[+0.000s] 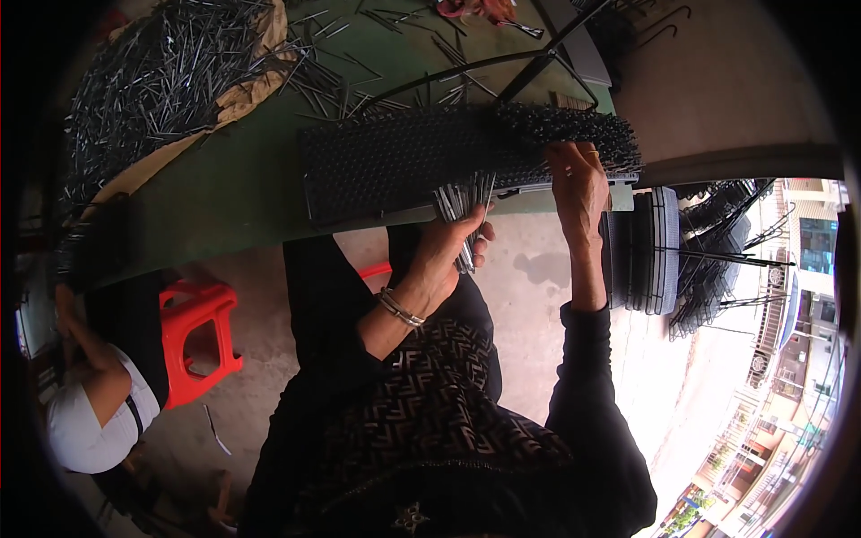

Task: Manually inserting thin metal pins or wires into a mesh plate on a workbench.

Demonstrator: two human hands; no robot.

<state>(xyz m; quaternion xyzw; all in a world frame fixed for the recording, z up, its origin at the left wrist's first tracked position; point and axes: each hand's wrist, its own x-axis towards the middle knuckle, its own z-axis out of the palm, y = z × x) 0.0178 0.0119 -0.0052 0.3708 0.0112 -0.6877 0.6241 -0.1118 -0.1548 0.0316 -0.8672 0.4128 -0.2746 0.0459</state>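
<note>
My left hand (pixel 441 254) is closed around a bundle of thin grey metal rods (pixel 464 195), their ends fanning up past the thumb. It sits just off the front edge of a long black perforated panel (pixel 377 166). My right hand (pixel 581 188) bends over the panel's right part, fingers drawn together at the near side of a dense row of dark upright tips (pixel 569 125). What those fingertips pinch, if anything, is too small to make out. A dark curved wire frame (pixel 525 79) rises behind the panel.
On the green table (pixel 193 202), a large heap of loose rods (pixel 170 85) lies on brown paper (pixel 244 99); more rods scatter beside it. A red plastic stool (pixel 202 336) and a seated person (pixel 94 412) are at left. Stacked wire racks (pixel 659 251) stand at right.
</note>
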